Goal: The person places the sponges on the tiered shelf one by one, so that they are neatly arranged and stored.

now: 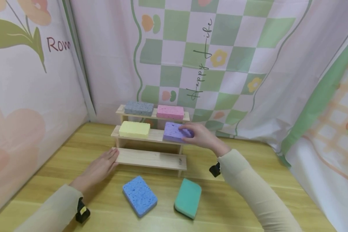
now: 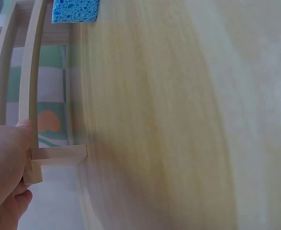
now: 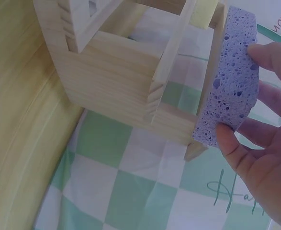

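A three-tier wooden shelf point(image 1: 150, 160) stands on the table. My left hand point(image 1: 102, 164) grips the left end of its lowest board, with the thumb on one face and fingers curled at the other in the left wrist view. My right hand point(image 1: 201, 137) holds a purple sponge point(image 1: 171, 131) at the right end of the middle tier. Fingers and thumb pinch that purple sponge point(image 3: 233, 76) in the right wrist view. A yellow sponge point(image 1: 134, 129) lies left on the same tier. On the top tier sit a grey sponge point(image 1: 139, 108) and a pink sponge point(image 1: 170, 111).
In front of the shelf, a blue sponge point(image 1: 140, 196) and a green sponge point(image 1: 188, 198) lie on the wood-grain table point(image 1: 237, 199). A checked curtain point(image 1: 197, 58) hangs close behind the shelf, and printed cloth point(image 1: 26, 96) lines the left side.
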Action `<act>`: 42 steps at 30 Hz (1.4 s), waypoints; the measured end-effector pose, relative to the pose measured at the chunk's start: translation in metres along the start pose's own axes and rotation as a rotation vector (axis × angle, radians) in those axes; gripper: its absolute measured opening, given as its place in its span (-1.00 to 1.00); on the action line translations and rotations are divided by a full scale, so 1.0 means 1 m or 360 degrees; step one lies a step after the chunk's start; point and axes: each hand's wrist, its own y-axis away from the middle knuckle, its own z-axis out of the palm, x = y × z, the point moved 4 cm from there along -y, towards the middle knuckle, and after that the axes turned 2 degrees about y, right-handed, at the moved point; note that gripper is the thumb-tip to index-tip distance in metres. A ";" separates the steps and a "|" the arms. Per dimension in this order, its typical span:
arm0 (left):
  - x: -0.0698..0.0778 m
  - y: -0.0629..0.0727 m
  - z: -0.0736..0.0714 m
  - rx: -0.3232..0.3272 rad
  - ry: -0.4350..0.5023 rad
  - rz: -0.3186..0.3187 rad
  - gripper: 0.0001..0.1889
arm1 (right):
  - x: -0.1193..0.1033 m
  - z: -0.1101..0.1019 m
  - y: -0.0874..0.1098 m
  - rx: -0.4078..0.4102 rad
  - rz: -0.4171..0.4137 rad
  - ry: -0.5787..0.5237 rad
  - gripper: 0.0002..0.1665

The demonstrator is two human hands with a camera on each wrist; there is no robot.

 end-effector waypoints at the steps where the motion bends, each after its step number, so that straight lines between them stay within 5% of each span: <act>1: 0.000 0.000 0.000 -0.0001 0.0003 0.0000 -0.52 | 0.000 0.001 -0.002 -0.0006 0.0000 0.0003 -0.49; 20: 0.000 0.000 -0.001 0.0000 0.0009 0.0004 -0.52 | -0.004 0.027 -0.030 -0.0016 -0.0044 0.0122 -0.53; 42: -0.002 0.000 0.001 0.0015 0.0011 0.0017 -0.51 | -0.003 0.038 -0.039 -0.0084 -0.0028 0.0048 -0.55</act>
